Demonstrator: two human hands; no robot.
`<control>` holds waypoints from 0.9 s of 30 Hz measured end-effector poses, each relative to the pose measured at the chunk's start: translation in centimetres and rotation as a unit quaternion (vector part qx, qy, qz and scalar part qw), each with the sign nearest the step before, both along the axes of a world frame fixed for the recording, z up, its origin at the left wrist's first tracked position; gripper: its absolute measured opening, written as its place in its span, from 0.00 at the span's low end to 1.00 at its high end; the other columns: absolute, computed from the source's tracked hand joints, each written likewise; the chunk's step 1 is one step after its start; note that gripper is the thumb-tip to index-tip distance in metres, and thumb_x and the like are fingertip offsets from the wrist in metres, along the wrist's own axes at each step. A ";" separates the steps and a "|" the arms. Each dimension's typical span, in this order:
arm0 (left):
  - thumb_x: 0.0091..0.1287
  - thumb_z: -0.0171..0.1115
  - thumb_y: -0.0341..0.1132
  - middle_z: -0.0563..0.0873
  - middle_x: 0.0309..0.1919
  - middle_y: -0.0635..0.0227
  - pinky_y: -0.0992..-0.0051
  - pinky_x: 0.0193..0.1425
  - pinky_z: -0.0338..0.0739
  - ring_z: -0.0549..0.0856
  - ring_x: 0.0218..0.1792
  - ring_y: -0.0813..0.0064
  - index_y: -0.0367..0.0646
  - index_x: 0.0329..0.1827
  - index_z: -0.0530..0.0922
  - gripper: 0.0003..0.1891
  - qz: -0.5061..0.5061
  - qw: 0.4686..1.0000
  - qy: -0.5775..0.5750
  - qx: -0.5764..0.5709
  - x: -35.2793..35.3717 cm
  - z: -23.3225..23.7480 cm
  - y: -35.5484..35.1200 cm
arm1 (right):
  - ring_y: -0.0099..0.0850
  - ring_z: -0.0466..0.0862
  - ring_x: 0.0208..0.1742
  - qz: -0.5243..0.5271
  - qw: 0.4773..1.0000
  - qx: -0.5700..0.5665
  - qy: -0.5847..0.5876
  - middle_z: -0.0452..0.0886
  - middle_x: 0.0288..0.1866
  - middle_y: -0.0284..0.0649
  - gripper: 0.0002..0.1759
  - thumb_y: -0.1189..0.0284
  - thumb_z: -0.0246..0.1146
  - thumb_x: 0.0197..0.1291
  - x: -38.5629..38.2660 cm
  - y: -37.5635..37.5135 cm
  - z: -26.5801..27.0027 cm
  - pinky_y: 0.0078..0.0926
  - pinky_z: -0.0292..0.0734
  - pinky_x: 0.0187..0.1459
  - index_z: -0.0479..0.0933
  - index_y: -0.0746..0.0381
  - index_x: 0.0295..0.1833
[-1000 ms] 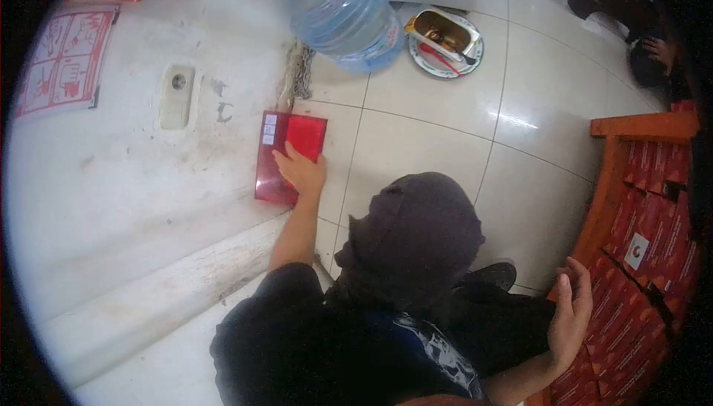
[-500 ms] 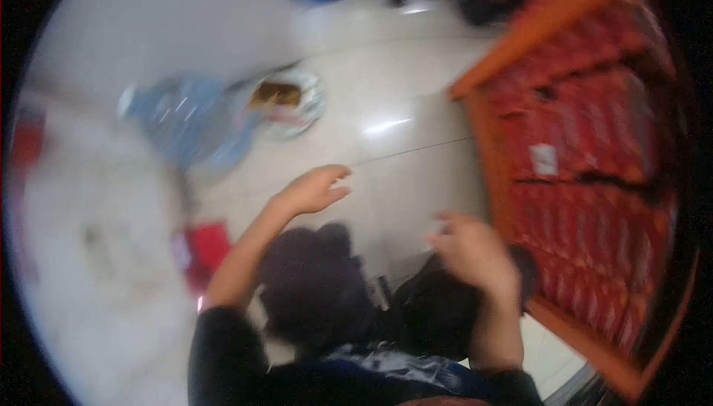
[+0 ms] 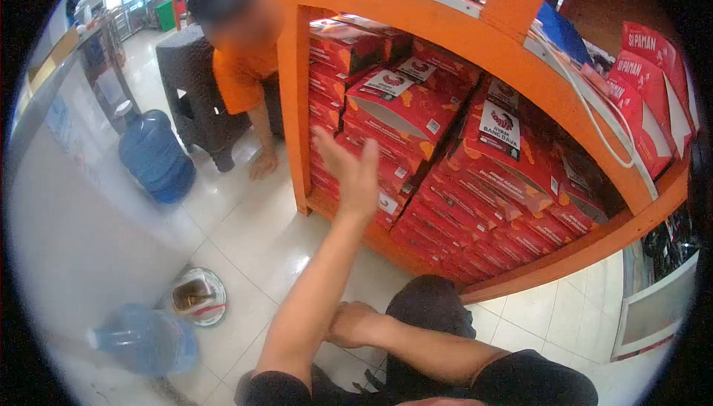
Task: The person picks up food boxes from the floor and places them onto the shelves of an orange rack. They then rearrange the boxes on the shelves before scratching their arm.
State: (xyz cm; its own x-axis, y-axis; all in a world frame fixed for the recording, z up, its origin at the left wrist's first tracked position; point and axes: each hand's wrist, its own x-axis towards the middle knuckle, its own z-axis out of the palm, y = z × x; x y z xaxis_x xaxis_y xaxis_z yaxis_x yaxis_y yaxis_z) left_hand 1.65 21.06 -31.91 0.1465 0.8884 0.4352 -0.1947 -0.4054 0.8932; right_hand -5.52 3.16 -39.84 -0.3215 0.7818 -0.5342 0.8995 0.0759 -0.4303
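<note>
Many boxes point(image 3: 475, 190) stacked flat inside rack point(image 3: 292, 109), probably to save room. Left hand point(image 3: 350, 176) raised before rack, fingers apart, nothing gripped. Right hand point(image 3: 355, 324) low outside rack, perhaps resting; cannot tell whether fingers are apart or together.

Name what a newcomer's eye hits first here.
The stacked red boxes in the orange shelf, centre to right, with the wearer's open left hand in front. Next, the person in an orange shirt, upper left, one hand down at the floor. Then the blue water jug, further left.
</note>
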 end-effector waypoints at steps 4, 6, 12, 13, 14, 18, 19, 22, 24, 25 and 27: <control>0.74 0.57 0.65 0.28 0.81 0.27 0.44 0.84 0.25 0.28 0.84 0.36 0.35 0.85 0.27 0.59 -0.038 0.995 0.054 -0.072 3.2 -2.0 -0.5 | 0.55 0.84 0.61 0.009 0.997 -0.073 -0.002 0.84 0.61 0.55 0.34 0.48 0.57 0.75 1.4 -0.8 1.5 0.57 0.80 0.59 0.75 0.67 0.69; 0.74 0.57 0.66 0.28 0.81 0.27 0.44 0.84 0.25 0.28 0.84 0.36 0.36 0.85 0.27 0.60 -0.040 0.994 0.046 -0.094 4.2 -2.5 -0.2 | 0.55 0.84 0.60 0.020 0.995 -0.095 -0.012 0.84 0.61 0.55 0.33 0.49 0.58 0.75 1.9 -1.1 1.6 0.57 0.80 0.58 0.75 0.67 0.69; 0.72 0.55 0.70 0.25 0.81 0.29 0.46 0.84 0.25 0.27 0.84 0.37 0.38 0.85 0.26 0.62 -0.069 0.987 0.044 -0.142 6.4 -4.1 -0.9 | 0.55 0.85 0.59 -0.003 0.998 -0.060 0.031 0.86 0.57 0.54 0.31 0.49 0.58 0.74 3.2 -1.5 -0.3 0.57 0.80 0.58 0.78 0.66 0.66; 0.72 0.55 0.71 0.24 0.81 0.30 0.46 0.84 0.24 0.26 0.84 0.38 0.38 0.85 0.26 0.62 -0.069 0.984 0.041 -0.156 6.3 -3.7 -1.0 | 0.55 0.85 0.59 -0.001 0.998 -0.054 0.031 0.86 0.57 0.54 0.32 0.50 0.58 0.73 3.4 -1.3 -0.1 0.57 0.80 0.58 0.78 0.66 0.67; 0.72 0.55 0.71 0.24 0.81 0.30 0.46 0.84 0.24 0.26 0.84 0.38 0.38 0.85 0.26 0.62 -0.072 0.984 0.045 -0.157 6.4 -3.5 -1.0 | 0.55 0.85 0.58 0.001 0.998 -0.048 0.030 0.86 0.56 0.55 0.32 0.50 0.58 0.73 3.5 -1.3 0.1 0.57 0.81 0.57 0.77 0.65 0.67; 0.72 0.54 0.72 0.23 0.81 0.29 0.47 0.84 0.25 0.25 0.84 0.37 0.38 0.85 0.25 0.62 -0.082 0.983 -0.006 -0.165 6.4 -2.1 -0.8 | 0.55 0.85 0.57 -0.020 0.998 -0.059 0.031 0.86 0.56 0.55 0.32 0.50 0.58 0.73 3.8 -1.4 0.5 0.56 0.81 0.57 0.76 0.65 0.69; 0.72 0.54 0.71 0.23 0.81 0.29 0.47 0.85 0.25 0.25 0.84 0.38 0.38 0.85 0.25 0.62 -0.089 0.980 -0.008 -0.179 6.3 -1.9 -0.8 | 0.55 0.85 0.57 -0.008 0.997 -0.067 0.024 0.86 0.56 0.55 0.33 0.50 0.59 0.73 3.8 -1.2 0.7 0.56 0.81 0.57 0.76 0.65 0.70; 0.73 0.56 0.69 0.24 0.81 0.29 0.47 0.85 0.25 0.25 0.84 0.38 0.36 0.85 0.26 0.62 -0.057 0.987 0.028 -0.145 6.9 -2.8 -0.4 | 0.56 0.85 0.58 0.003 0.997 -0.070 0.011 0.86 0.55 0.55 0.34 0.50 0.58 0.73 4.1 -1.2 0.6 0.56 0.81 0.57 0.74 0.65 0.71; 0.73 0.57 0.68 0.25 0.82 0.30 0.48 0.85 0.25 0.26 0.84 0.40 0.35 0.85 0.27 0.61 -0.050 0.990 0.021 -0.131 7.1 -3.8 -0.3 | 0.56 0.85 0.58 0.004 0.998 -0.066 0.009 0.86 0.55 0.55 0.34 0.50 0.58 0.73 4.1 -1.2 0.5 0.56 0.81 0.57 0.73 0.65 0.72; 0.74 0.58 0.66 0.26 0.82 0.31 0.49 0.85 0.25 0.26 0.84 0.41 0.34 0.85 0.27 0.61 -0.044 0.992 0.016 -0.117 7.1 -4.2 -0.2 | 0.56 0.85 0.58 0.002 0.998 -0.070 0.011 0.86 0.56 0.55 0.35 0.50 0.58 0.73 4.1 -1.2 0.4 0.56 0.81 0.57 0.73 0.66 0.72; 0.74 0.59 0.65 0.26 0.83 0.33 0.50 0.85 0.26 0.28 0.85 0.43 0.33 0.85 0.28 0.60 -0.056 0.992 -0.034 -0.105 7.0 -4.7 -0.2 | 0.56 0.85 0.58 -0.002 0.997 -0.073 0.014 0.85 0.56 0.55 0.35 0.49 0.58 0.73 4.1 -1.1 0.7 0.56 0.81 0.57 0.72 0.66 0.72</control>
State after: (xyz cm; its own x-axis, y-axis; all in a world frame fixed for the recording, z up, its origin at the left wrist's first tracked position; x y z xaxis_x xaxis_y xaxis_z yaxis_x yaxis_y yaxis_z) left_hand 8.66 20.85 -36.58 0.2264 0.9400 0.2554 -0.2918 -0.1848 0.9385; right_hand -1.39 2.02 -39.15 -0.3351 0.6972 -0.6338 0.8871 0.0068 -0.4615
